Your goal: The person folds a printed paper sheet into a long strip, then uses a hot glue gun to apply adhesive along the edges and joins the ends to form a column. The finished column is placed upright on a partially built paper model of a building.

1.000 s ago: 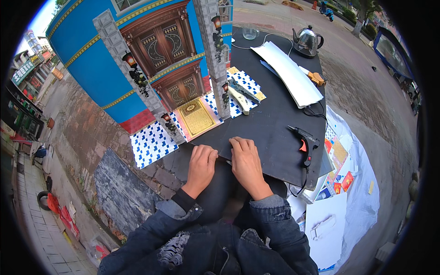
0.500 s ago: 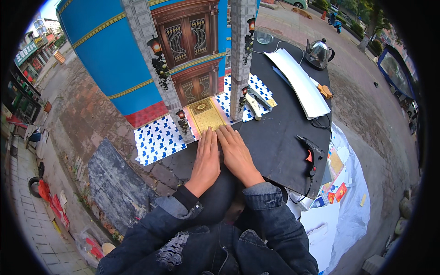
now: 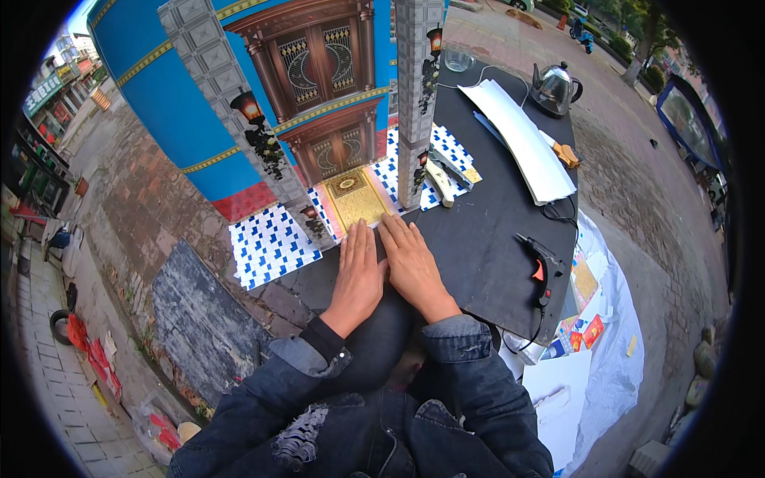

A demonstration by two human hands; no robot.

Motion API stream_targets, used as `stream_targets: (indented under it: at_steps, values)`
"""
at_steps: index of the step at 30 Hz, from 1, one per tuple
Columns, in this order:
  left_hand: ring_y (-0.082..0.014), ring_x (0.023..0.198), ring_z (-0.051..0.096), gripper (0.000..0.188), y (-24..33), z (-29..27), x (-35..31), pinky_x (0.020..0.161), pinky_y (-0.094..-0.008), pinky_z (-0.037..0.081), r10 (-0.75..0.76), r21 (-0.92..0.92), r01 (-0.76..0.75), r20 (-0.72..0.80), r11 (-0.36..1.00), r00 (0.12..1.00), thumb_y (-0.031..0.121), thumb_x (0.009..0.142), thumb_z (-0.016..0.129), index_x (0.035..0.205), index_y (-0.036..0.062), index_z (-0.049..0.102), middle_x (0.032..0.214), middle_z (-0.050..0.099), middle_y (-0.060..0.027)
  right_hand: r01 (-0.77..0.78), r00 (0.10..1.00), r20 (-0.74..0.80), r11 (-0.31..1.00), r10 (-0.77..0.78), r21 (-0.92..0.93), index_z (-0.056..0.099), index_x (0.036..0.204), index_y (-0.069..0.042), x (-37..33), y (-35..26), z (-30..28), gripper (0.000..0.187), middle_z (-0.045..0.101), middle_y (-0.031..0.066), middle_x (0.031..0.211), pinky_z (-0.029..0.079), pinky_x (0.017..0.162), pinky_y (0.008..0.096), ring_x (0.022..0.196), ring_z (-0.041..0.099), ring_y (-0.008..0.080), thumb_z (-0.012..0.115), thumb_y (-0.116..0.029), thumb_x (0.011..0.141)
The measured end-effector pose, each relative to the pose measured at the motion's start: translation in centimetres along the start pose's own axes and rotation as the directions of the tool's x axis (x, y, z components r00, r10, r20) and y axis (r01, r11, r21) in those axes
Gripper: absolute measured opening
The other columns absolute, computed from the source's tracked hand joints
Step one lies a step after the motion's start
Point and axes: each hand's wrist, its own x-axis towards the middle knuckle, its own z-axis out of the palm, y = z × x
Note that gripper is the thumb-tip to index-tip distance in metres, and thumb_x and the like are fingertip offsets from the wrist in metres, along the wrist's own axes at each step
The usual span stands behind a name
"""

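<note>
A tall model house (image 3: 163,111) with blue walls, printed brown doors and a red lower band stands before me. Its base is covered with blue-and-white checked paper (image 3: 275,248). Two grey stone-patterned pillars rise at the front: the left pillar (image 3: 219,95) leans left, while the right pillar (image 3: 414,103) is nearly upright. Between their feet lies a yellow patterned mat (image 3: 362,203). My left hand (image 3: 356,275) and my right hand (image 3: 413,267) lie side by side, fingers stretched out and flat, fingertips on the mat's near edge. Neither hand holds anything.
On the black table (image 3: 486,263) are a glue gun (image 3: 544,275) with a cord, white sheets (image 3: 522,147), a metal kettle (image 3: 555,89), a glass (image 3: 458,61), an orange-handled tool (image 3: 566,154) and a pale-handled tool (image 3: 440,185). Paper scraps (image 3: 586,295) lie lower right.
The left pillar's top has swung to the left, so it leans more. The house front appears slightly shifted left and nearer. Both hands stay nearly in place at the mat's edge.
</note>
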Motion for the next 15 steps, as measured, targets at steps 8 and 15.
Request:
stream_targets:
  at_steps: [8,15]
  values:
    - [-0.0455,0.156,0.022,0.069,0.7,-0.3,0.0,0.128,-0.0536,0.017,-0.013,-0.017,0.013,-0.028,1.000,1.000,0.014,0.101,0.059,0.156,-0.0128,0.028,0.165,0.026,-0.0323,-0.057,0.989,-0.127,0.991,0.073,0.122,0.056,0.139,0.002,-0.4,-0.2,-1.1,0.055,0.052,0.0186,0.150,0.040,0.117,0.0454,0.141,0.049,0.0351,0.063,-0.001,0.085]
    - [-0.0391,0.130,0.048,0.055,1.1,-0.3,3.5,0.113,-0.0498,0.037,0.036,0.002,-0.037,-0.198,0.999,0.980,0.012,0.095,0.067,0.144,-0.0048,0.048,0.140,0.052,-0.0218,-0.436,0.811,-0.337,0.878,0.478,0.196,0.063,0.110,0.001,1.2,2.9,-4.1,0.016,0.063,0.0180,0.111,0.052,0.088,0.0463,0.102,0.062,0.0371,0.062,-0.005,0.095]
